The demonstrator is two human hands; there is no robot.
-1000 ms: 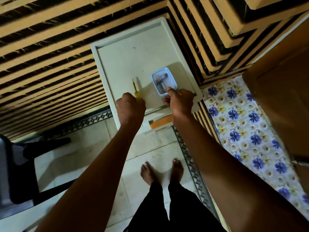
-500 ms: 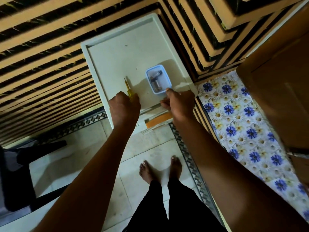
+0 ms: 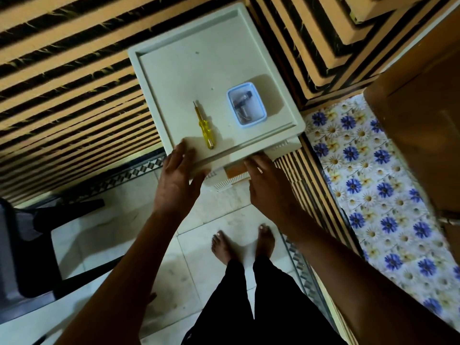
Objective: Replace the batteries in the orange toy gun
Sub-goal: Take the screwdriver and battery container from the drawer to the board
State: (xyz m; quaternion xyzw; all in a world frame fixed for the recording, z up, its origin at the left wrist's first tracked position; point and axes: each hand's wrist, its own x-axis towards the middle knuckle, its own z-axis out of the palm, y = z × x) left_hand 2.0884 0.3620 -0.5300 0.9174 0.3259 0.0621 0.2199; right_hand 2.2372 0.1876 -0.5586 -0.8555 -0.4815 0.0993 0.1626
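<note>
A yellow screwdriver (image 3: 204, 127) lies free on the white tabletop (image 3: 199, 70), tip pointing away from me. To its right stands a small blue-rimmed container (image 3: 246, 105) with batteries and small dark parts inside. My left hand (image 3: 178, 180) rests with straight fingers on the table's near edge, just left of the screwdriver handle. My right hand (image 3: 270, 185) reaches with straight fingers under the near edge, over an orange object (image 3: 235, 171) on a lower shelf, of which only a strip shows. Whether that object is the toy gun cannot be told.
A black chair (image 3: 29, 245) stands at the left on the pale tiled floor. A bed with a blue floral sheet (image 3: 373, 183) runs along the right, beside a brown cabinet (image 3: 423, 108). My bare feet (image 3: 244, 242) are below the table's edge.
My left hand has let go of the screwdriver, which now lies on the table, and opened. My right hand left the container and dropped to the near edge over the orange object.
</note>
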